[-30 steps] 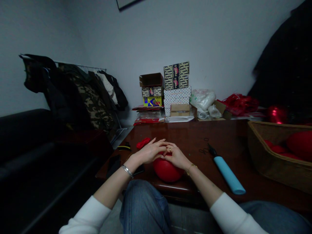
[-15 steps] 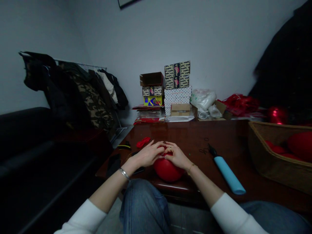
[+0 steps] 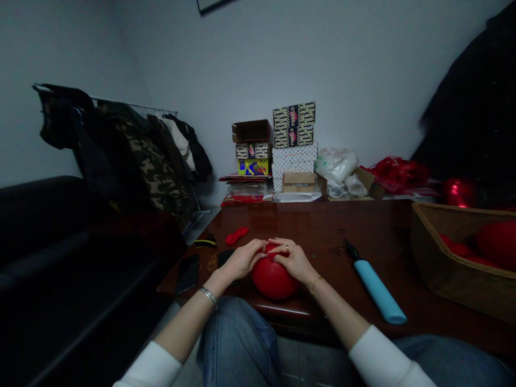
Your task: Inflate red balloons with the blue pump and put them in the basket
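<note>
And there's your red balloon [image 3: 274,278], low at the near edge of the table [image 3: 322,220], between your knees' side and the pump — your left hand [image 3: 243,260] and right hand [image 3: 295,262] meet at its top, fingers of both pinching the neck. Off to the right lies the blue pump [image 3: 379,291], with the wicker basket [image 3: 455,269] beyond it — red balloons inside! A red bundle [image 3: 237,235] sits past your left hand.

Over at the table's near edge there's a round, glossy red balloon [image 3: 275,278], blown up plump, its neck end upward between the person's fingers and its rounded body down low.
</note>
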`<state>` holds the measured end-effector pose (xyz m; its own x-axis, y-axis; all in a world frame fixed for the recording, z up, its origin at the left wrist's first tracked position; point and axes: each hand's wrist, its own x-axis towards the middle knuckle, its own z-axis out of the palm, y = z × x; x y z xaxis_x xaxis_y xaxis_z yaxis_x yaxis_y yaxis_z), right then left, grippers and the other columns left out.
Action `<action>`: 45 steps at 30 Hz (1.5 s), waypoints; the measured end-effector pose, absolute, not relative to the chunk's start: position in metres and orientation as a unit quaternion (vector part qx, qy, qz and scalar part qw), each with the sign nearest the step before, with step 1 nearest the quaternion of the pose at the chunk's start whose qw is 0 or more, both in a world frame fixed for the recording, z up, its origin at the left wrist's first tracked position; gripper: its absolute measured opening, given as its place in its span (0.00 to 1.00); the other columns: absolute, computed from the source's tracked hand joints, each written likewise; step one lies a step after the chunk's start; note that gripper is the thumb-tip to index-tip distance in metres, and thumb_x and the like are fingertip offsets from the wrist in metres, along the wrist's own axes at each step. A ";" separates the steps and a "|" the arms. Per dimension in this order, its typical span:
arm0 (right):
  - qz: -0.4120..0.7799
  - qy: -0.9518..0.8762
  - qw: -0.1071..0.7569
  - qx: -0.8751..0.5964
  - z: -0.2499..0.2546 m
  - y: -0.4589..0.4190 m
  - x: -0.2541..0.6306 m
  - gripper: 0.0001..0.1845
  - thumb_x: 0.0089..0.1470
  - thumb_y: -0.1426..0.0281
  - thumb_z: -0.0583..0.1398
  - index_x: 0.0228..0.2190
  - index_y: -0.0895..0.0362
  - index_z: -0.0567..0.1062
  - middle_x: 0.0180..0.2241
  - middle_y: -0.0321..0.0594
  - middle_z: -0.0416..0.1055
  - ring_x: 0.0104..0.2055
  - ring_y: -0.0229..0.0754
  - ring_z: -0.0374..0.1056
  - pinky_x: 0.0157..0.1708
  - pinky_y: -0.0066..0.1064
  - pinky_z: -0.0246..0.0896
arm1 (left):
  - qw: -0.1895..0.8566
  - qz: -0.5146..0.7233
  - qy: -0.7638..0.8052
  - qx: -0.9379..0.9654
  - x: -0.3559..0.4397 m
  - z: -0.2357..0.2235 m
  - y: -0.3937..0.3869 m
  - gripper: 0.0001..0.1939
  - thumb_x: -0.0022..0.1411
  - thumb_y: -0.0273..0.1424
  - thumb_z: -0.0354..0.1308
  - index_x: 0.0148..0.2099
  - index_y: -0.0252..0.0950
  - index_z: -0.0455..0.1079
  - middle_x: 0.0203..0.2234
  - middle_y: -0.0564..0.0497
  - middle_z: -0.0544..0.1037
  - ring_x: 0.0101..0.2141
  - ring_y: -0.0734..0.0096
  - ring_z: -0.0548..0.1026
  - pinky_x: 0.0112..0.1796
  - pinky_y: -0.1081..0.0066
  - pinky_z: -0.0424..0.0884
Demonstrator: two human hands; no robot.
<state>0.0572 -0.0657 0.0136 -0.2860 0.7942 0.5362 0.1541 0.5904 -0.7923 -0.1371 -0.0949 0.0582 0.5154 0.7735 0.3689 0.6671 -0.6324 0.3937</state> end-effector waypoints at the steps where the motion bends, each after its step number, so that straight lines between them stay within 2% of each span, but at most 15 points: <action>1: 0.319 -0.733 0.507 -0.322 0.013 -0.066 0.056 0.10 0.43 0.72 0.60 0.28 0.47 0.78 0.45 0.34 0.72 0.52 0.42 0.62 0.54 0.41 0.51 | 0.118 0.281 0.425 0.853 -0.136 0.055 -0.094 0.06 0.64 0.32 0.46 0.39 0.39 0.63 0.41 0.48 0.73 0.42 0.68 0.71 0.44 0.68 0.66; 9: 0.319 -0.703 0.535 -0.344 0.004 -0.061 0.056 0.09 0.45 0.69 0.60 0.31 0.47 0.78 0.42 0.36 0.74 0.51 0.43 0.63 0.54 0.42 0.53 | 0.214 0.393 0.438 0.779 -0.128 0.040 -0.092 0.05 0.62 0.33 0.49 0.35 0.39 0.62 0.46 0.46 0.72 0.48 0.66 0.69 0.49 0.63 0.63; 13: 0.312 -0.707 0.533 -0.345 0.003 -0.062 0.054 0.09 0.46 0.67 0.60 0.32 0.46 0.78 0.41 0.35 0.74 0.51 0.43 0.63 0.54 0.43 0.53 | 0.266 0.437 0.428 0.745 -0.120 0.040 -0.094 0.07 0.61 0.35 0.50 0.41 0.38 0.64 0.49 0.44 0.71 0.50 0.65 0.68 0.51 0.61 0.62; 15: 0.307 -0.707 0.533 -0.349 0.002 -0.061 0.054 0.09 0.46 0.68 0.60 0.32 0.47 0.78 0.41 0.36 0.75 0.51 0.43 0.63 0.54 0.43 0.53 | 0.305 0.450 0.408 0.734 -0.117 0.039 -0.095 0.14 0.60 0.35 0.52 0.49 0.39 0.62 0.53 0.43 0.68 0.53 0.64 0.66 0.53 0.60 0.60; 17: 0.301 -0.706 0.533 -0.355 0.000 -0.061 0.054 0.09 0.46 0.69 0.60 0.32 0.48 0.78 0.41 0.36 0.75 0.51 0.43 0.63 0.54 0.42 0.54 | 0.319 0.431 0.397 0.745 -0.114 0.038 -0.097 0.26 0.56 0.36 0.58 0.57 0.41 0.57 0.57 0.44 0.63 0.57 0.63 0.61 0.56 0.59 0.56; 19: 0.294 -0.705 0.534 -0.362 -0.001 -0.060 0.054 0.10 0.46 0.69 0.59 0.32 0.49 0.78 0.41 0.38 0.75 0.51 0.43 0.63 0.54 0.42 0.54 | 0.298 0.399 0.405 0.767 -0.110 0.035 -0.098 0.36 0.51 0.36 0.62 0.61 0.43 0.55 0.60 0.46 0.59 0.60 0.60 0.54 0.58 0.57 0.50; 20: 0.290 -0.705 0.535 -0.365 -0.002 -0.060 0.054 0.10 0.46 0.69 0.59 0.32 0.49 0.78 0.40 0.38 0.75 0.51 0.43 0.63 0.53 0.42 0.54 | 0.280 0.391 0.414 0.773 -0.107 0.033 -0.097 0.37 0.50 0.37 0.63 0.61 0.44 0.55 0.60 0.47 0.58 0.61 0.59 0.51 0.59 0.56 0.48; 22: 0.281 -0.707 0.534 -0.368 -0.002 -0.060 0.053 0.10 0.47 0.68 0.59 0.33 0.49 0.78 0.39 0.39 0.75 0.50 0.43 0.63 0.53 0.42 0.55 | 0.252 0.399 0.431 0.769 -0.102 0.029 -0.096 0.31 0.54 0.38 0.59 0.60 0.45 0.59 0.59 0.49 0.60 0.61 0.59 0.49 0.59 0.54 0.46; 25: 0.269 -0.716 0.530 -0.366 0.001 -0.063 0.054 0.09 0.48 0.66 0.59 0.33 0.48 0.78 0.37 0.37 0.76 0.49 0.43 0.64 0.51 0.42 0.56 | 0.230 0.427 0.445 0.753 -0.096 0.025 -0.091 0.20 0.60 0.38 0.51 0.55 0.44 0.65 0.57 0.50 0.63 0.60 0.62 0.53 0.58 0.53 0.49; 28: 0.258 -0.716 0.533 -0.370 0.004 -0.065 0.054 0.09 0.48 0.64 0.60 0.33 0.48 0.78 0.36 0.37 0.76 0.49 0.43 0.64 0.51 0.42 0.56 | 0.223 0.463 0.451 0.730 -0.090 0.027 -0.088 0.17 0.62 0.37 0.49 0.50 0.43 0.70 0.55 0.50 0.66 0.59 0.64 0.57 0.58 0.55 0.50; 31: 0.247 -0.702 0.547 -0.383 0.005 -0.066 0.053 0.11 0.47 0.63 0.61 0.34 0.50 0.77 0.38 0.39 0.75 0.49 0.44 0.64 0.52 0.42 0.56 | 0.237 0.521 0.460 0.678 -0.085 0.030 -0.085 0.17 0.62 0.37 0.48 0.47 0.38 0.73 0.51 0.48 0.70 0.54 0.64 0.65 0.56 0.59 0.56; 34: 0.241 -0.686 0.563 -0.393 0.004 -0.067 0.050 0.11 0.46 0.63 0.61 0.33 0.51 0.77 0.40 0.40 0.74 0.48 0.44 0.65 0.52 0.42 0.55 | 0.252 0.557 0.468 0.638 -0.079 0.032 -0.084 0.18 0.62 0.39 0.48 0.44 0.35 0.74 0.44 0.45 0.76 0.46 0.65 0.73 0.50 0.64 0.65; 37: 0.241 -0.670 0.577 -0.401 0.002 -0.069 0.048 0.09 0.45 0.64 0.62 0.32 0.52 0.76 0.41 0.41 0.74 0.48 0.44 0.65 0.52 0.41 0.55 | 0.250 0.561 0.471 0.633 -0.073 0.030 -0.085 0.19 0.63 0.40 0.47 0.42 0.34 0.74 0.38 0.47 0.78 0.39 0.67 0.75 0.44 0.69 0.68; 45: 0.292 -0.625 0.602 -0.402 0.005 -0.069 0.045 0.08 0.46 0.63 0.60 0.28 0.52 0.77 0.41 0.41 0.73 0.45 0.44 0.67 0.50 0.41 0.57 | 0.231 0.562 0.482 0.630 -0.068 0.025 -0.088 0.18 0.63 0.40 0.48 0.44 0.35 0.73 0.41 0.47 0.77 0.42 0.67 0.73 0.46 0.68 0.66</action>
